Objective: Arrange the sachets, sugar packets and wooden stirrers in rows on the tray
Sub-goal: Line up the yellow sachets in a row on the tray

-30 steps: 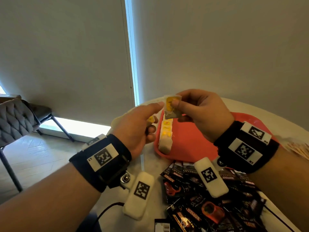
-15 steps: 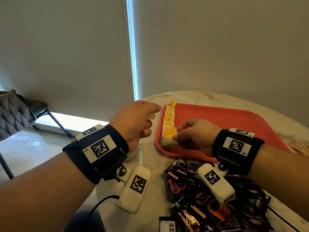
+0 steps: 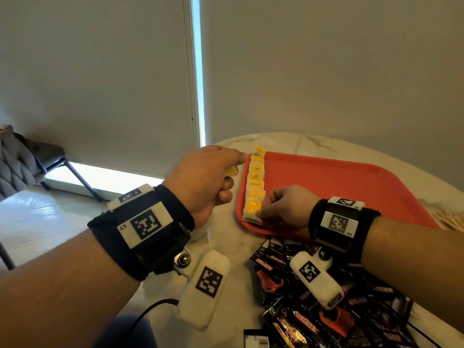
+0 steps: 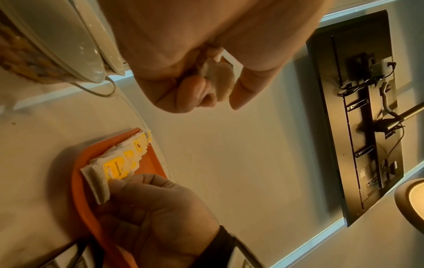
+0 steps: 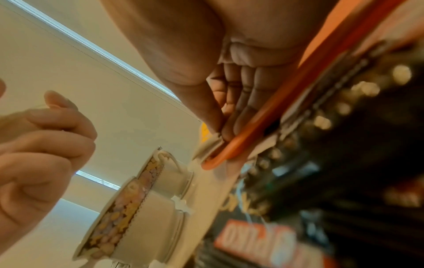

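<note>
Daylight reaches me through a bright window slit [image 3: 198, 71] at twelve o'clock and a blown-out floor strip at nine; the head view is sharp, bowed at its edges. My wrist views run warm, dim, with dark sachets [image 5: 344, 163] smeared at three o'clock.

A round marble table [image 3: 296, 140] stands before pale window blinds [image 3: 100, 71]. Left of the table sits a grey tufted chair [image 3: 15, 162]. On the table's left edge, possibly patterned ceramic cups [image 5: 146, 208].
</note>
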